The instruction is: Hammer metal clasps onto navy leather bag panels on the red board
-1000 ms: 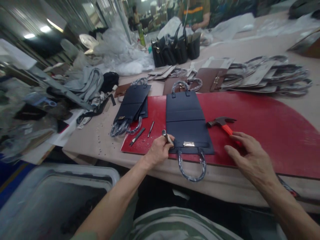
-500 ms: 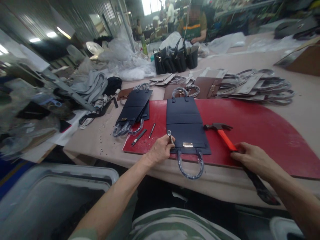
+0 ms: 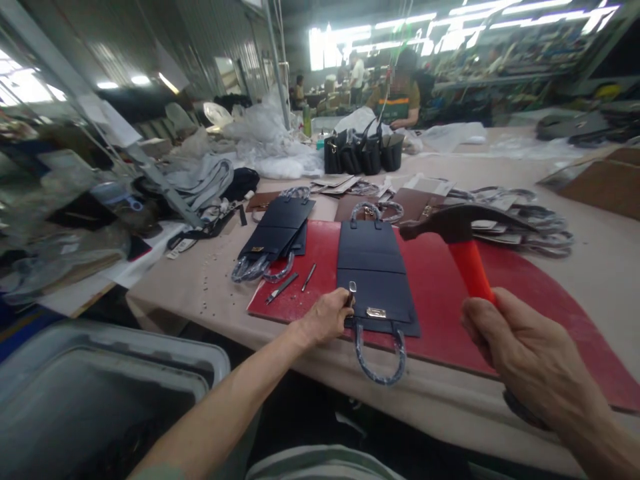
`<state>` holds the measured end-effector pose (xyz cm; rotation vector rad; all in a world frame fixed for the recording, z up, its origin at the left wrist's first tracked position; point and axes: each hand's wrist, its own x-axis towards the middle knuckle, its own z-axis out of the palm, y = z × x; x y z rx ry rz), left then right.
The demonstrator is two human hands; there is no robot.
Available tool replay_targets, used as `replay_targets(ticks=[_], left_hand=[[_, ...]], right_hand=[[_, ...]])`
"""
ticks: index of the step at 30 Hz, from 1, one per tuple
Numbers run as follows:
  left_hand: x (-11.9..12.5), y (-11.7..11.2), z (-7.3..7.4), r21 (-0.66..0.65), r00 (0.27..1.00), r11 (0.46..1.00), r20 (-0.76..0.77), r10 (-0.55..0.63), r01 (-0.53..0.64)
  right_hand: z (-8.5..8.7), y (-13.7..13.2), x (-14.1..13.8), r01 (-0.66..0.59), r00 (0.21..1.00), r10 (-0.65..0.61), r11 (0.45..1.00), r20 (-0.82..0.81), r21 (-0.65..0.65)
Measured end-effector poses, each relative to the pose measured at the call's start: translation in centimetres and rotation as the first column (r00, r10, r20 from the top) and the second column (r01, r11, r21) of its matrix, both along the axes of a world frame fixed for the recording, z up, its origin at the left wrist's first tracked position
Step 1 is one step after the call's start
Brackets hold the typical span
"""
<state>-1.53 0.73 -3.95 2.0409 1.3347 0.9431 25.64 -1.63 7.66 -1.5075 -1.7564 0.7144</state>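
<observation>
My right hand [image 3: 520, 347] is closed round the orange handle of a claw hammer [image 3: 473, 267], raised above the red board. Upright in the fist of my left hand [image 3: 330, 313] stands a short metal punch [image 3: 352, 293], its shiny top showing; its lower end is hidden by the fingers. That hand rests at the left edge of a flat dark navy bag panel [image 3: 373, 257]. A gold metal plate [image 3: 376, 312] sits near the panel's front edge, and a plastic-wrapped handle [image 3: 380, 379] hangs past the board's edge.
Under the panel lies a red board [image 3: 445, 293]. To its left are a slim metal rod [image 3: 309, 277], a flat blade tool [image 3: 281, 288] and stacked navy panels [image 3: 280, 230]. Brown panels [image 3: 417, 200] and black bags [image 3: 363, 152] stand behind. A grey bin [image 3: 220, 357] is at lower left.
My right hand has lifted the hammer up off the board, nearer to the camera. My left hand still holds the punch at the panel's left edge. The view has tilted upward.
</observation>
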Motion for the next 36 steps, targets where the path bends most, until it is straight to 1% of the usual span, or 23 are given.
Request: replay_targets(ticks=[2, 3, 5, 7, 9, 11, 12, 13, 14, 16, 17, 18, 19, 21, 22, 23, 25, 27, 28, 30, 32, 34, 36], left_hand=[[0.0, 0.1, -0.4, 0.003, 1.0, 1.0, 0.016, -0.001, 0.001], [0.0, 0.1, -0.5, 0.003, 1.0, 1.0, 0.025, -0.001, 0.001], [0.0, 0.2, -0.8, -0.001, 0.999, 1.0, 0.041, 0.001, -0.001], [0.1, 0.2, -0.8, 0.006, 0.999, 1.0, 0.051, 0.0, -0.001], [0.1, 0.1, -0.7, 0.023, 0.998, 1.0, 0.055, -0.01, 0.009], [0.1, 0.1, -0.6, 0.03, 0.999, 0.999, 0.046, -0.017, 0.016], [0.1, 0.1, -0.5, 0.027, 0.999, 1.0, 0.04, -0.016, 0.015], [0.1, 0.0, -0.5, 0.018, 0.999, 1.0, 0.035, -0.011, 0.01], [0.1, 0.1, -0.5, 0.006, 1.0, 1.0, 0.029, -0.005, 0.005], [0.0, 0.1, -0.6, -0.011, 1.0, 1.0, 0.024, -0.002, 0.002], [0.0, 0.1, -0.7, -0.012, 1.0, 1.0, 0.025, -0.003, 0.004], [-0.1, 0.2, -0.8, -0.005, 1.0, 1.0, 0.026, -0.008, 0.008], [-0.1, 0.2, -1.0, 0.005, 1.0, 1.0, 0.026, -0.013, 0.013], [-0.2, 0.3, -1.3, 0.027, 1.0, 1.0, 0.023, -0.017, 0.016], [-0.2, 0.3, -1.4, 0.032, 1.0, 0.999, 0.02, -0.018, 0.017], [-0.3, 0.3, -1.5, 0.034, 1.0, 0.999, 0.019, -0.018, 0.018], [-0.3, 0.2, -1.7, 0.039, 0.999, 0.999, 0.027, -0.021, 0.02], [-0.4, 0.2, -1.7, 0.048, 0.999, 0.999, 0.042, -0.022, 0.02], [-0.4, 0.2, -1.8, 0.053, 0.999, 0.998, 0.046, -0.023, 0.02], [-0.5, 0.2, -1.8, 0.065, 0.998, 0.998, 0.052, -0.027, 0.023], [-0.6, 0.1, -2.0, 0.069, 0.998, 0.997, 0.056, -0.031, 0.027], [-0.6, 0.1, -2.3, 0.076, 0.997, 0.997, 0.067, -0.034, 0.028], [-0.6, -0.1, -2.4, 0.093, 0.996, 0.996, 0.089, -0.023, 0.015]], right_hand=[[1.0, -0.4, -0.2, -0.139, 0.971, 0.093, 0.969, 0.222, 0.206], [1.2, -0.5, -0.3, -0.217, 0.94, 0.13, 0.941, 0.315, 0.26], [1.6, -0.5, -0.7, -0.342, 0.868, 0.182, 0.893, 0.461, 0.291], [2.4, -0.5, -1.1, -0.399, 0.826, 0.191, 0.862, 0.53, 0.312], [3.4, -0.7, -1.6, -0.353, 0.861, 0.137, 0.854, 0.49, 0.381], [4.0, -1.1, -2.0, -0.221, 0.927, 0.036, 0.855, 0.372, 0.469], [3.9, -1.2, -2.1, -0.19, 0.942, 0.016, 0.848, 0.334, 0.495], [3.6, -1.2, -2.1, -0.205, 0.942, 0.028, 0.837, 0.335, 0.508], [3.3, -1.2, -2.0, -0.266, 0.923, 0.067, 0.824, 0.38, 0.501], [2.7, -0.9, -1.6, -0.421, 0.841, 0.165, 0.798, 0.515, 0.432], [2.7, -0.7, -1.5, -0.457, 0.811, 0.194, 0.799, 0.552, 0.391], [2.8, -0.6, -1.3, -0.443, 0.814, 0.194, 0.816, 0.548, 0.37], [3.1, -0.6, -1.2, -0.384, 0.849, 0.162, 0.842, 0.502, 0.379], [3.6, -0.6, -1.3, -0.209, 0.933, 0.047, 0.878, 0.358, 0.43], [3.6, -0.6, -1.4, -0.157, 0.951, 0.015, 0.883, 0.309, 0.443], [3.5, -0.7, -1.5, -0.146, 0.957, 0.012, 0.883, 0.29, 0.445], [2.8, -0.6, -1.5, -0.251, 0.929, 0.106, 0.884, 0.355, 0.393], [2.0, -0.4, -1.1, -0.351, 0.874, 0.217, 0.901, 0.435, 0.255], [1.7, -0.3, -0.7, -0.344, 0.868, 0.239, 0.921, 0.435, 0.18], [1.1, 0.1, 0.3, -0.283, 0.893, 0.253, 0.959, 0.373, 0.029], [-0.1, 0.8, 1.5, -0.188, 0.943, 0.21, 0.976, 0.258, -0.108], [-2.0, 1.6, 2.8, -0.09, 0.976, 0.139, 0.959, 0.169, -0.27], [-4.3, 2.4, 4.1, 0.007, 0.99, 0.051, 0.913, 0.131, -0.409]])
